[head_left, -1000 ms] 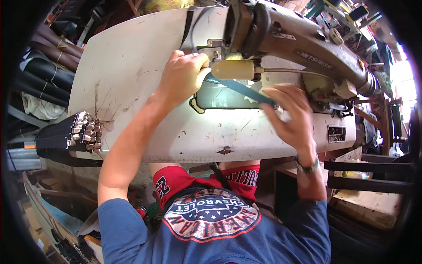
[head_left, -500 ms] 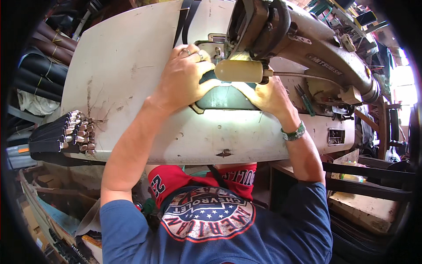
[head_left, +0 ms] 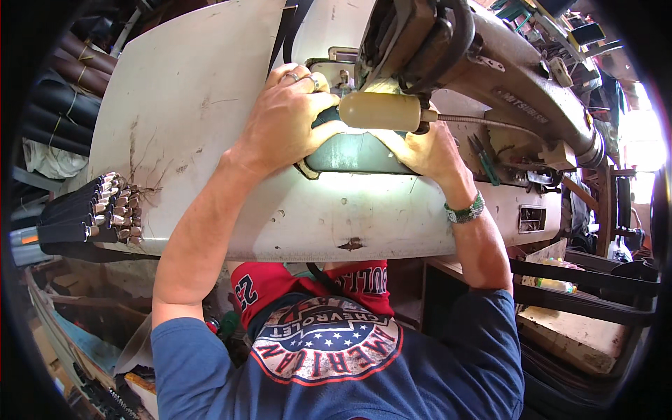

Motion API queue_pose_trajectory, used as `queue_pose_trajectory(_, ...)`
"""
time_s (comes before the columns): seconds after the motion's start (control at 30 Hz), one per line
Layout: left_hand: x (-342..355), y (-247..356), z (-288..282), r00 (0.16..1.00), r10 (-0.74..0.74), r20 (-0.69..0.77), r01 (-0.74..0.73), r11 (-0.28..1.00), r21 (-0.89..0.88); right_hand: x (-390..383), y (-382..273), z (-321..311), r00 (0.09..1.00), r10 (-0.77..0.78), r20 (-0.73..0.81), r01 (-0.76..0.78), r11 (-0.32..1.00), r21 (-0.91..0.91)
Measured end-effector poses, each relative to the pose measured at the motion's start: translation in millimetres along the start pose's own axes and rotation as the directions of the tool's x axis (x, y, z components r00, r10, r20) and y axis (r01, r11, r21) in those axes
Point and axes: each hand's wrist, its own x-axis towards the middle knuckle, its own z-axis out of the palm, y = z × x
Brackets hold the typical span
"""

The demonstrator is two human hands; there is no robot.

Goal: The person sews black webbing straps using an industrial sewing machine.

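Both my hands are at the bed of a large brown sewing machine (head_left: 518, 84). My left hand (head_left: 280, 122), with rings on its fingers, is closed on dark material beside the needle area. A black strap (head_left: 285, 35) runs from the table's far edge down behind this hand and seems to be the same piece. Opposite it, my right hand (head_left: 428, 150) has its thumb stretched toward the left one over the grey bed plate (head_left: 357, 155); its fingers are mostly hidden. A cream-coloured lamp (head_left: 381, 110) covers the spot between my hands and lights the plate.
Green-handled pliers (head_left: 484, 161) lie on the white table (head_left: 182, 105) to the right. A bundle of black straps with metal ends (head_left: 115, 210) rests at the left edge. Dark rolls (head_left: 56, 115) are stacked beyond it. More black straps (head_left: 588, 280) hang at the right.
The view has shifted slightly. My hands keep nearly the same place at the machine, and the strap behind my left hand looks a little shifted to the left.
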Motion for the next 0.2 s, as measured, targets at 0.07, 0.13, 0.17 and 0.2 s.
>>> queue_pose_trajectory(0.07, 1.9, 0.7, 0.1, 0.999, -0.035, 0.033, 0.036, 0.999, -0.024, -0.3, 4.7, 0.6, 0.999, -0.054, 0.007, 0.054, 0.998, -0.022)
queue_pose_trajectory(0.13, 1.3, 0.2, 0.8, 0.999, -0.044, 0.028, 0.045, 0.998, -0.031, -0.2, 5.4, 0.2, 0.998, -0.065, 0.014, 0.065, 0.998, -0.024)
queue_pose_trajectory(0.17, 1.0, -0.4, 1.2, 0.998, -0.053, 0.022, 0.054, 0.998, -0.038, 0.2, 5.0, -0.9, 0.997, -0.077, 0.020, 0.078, 0.997, -0.028)
queue_pose_trajectory(0.2, 1.3, -1.2, 0.0, 0.998, -0.048, 0.040, 0.050, 0.998, -0.040, -0.5, 4.9, -0.2, 0.997, -0.074, 0.021, 0.075, 0.997, -0.026)
